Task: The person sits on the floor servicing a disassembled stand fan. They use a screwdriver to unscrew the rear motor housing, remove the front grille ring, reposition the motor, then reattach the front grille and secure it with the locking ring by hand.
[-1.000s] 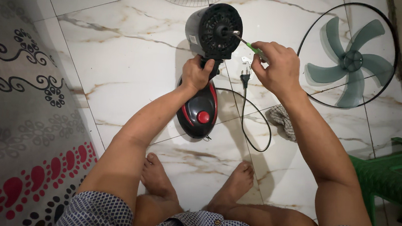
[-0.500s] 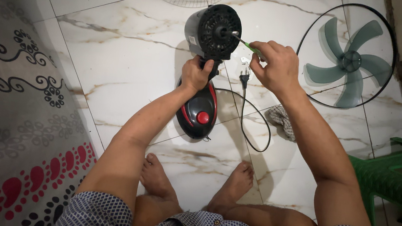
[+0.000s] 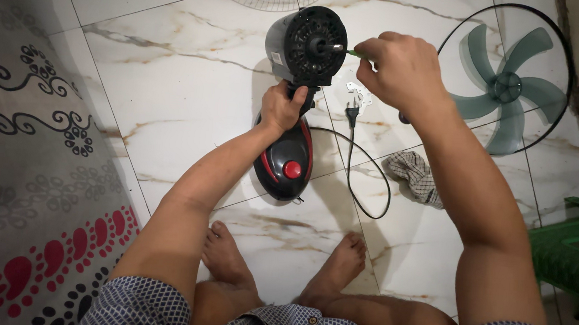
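fan blade [image 3: 509, 89], rag [image 3: 414, 174], cord [image 3: 367, 171] lie beside hands [image 3: 282, 106]

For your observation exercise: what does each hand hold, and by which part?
Left hand grips the fan body at its neck below the motor housing. Right hand pinches a green-handled tool by its handle.

I see my left hand [image 3: 282, 106] gripping the neck of a black-and-red plastic fan body [image 3: 288, 157] lying on the white marble-tile floor [image 3: 171, 64]. My right hand [image 3: 399, 70] pinches a thin green-handled tool [image 3: 355, 52] against the shaft of the black round motor housing [image 3: 307, 45]. Black power cord with plug [image 3: 367, 171] loops at 3 o'clock of the base. Teal blade in wire guard [image 3: 509, 85] at 2 o'clock. Checked rag [image 3: 414, 174] near the cord.
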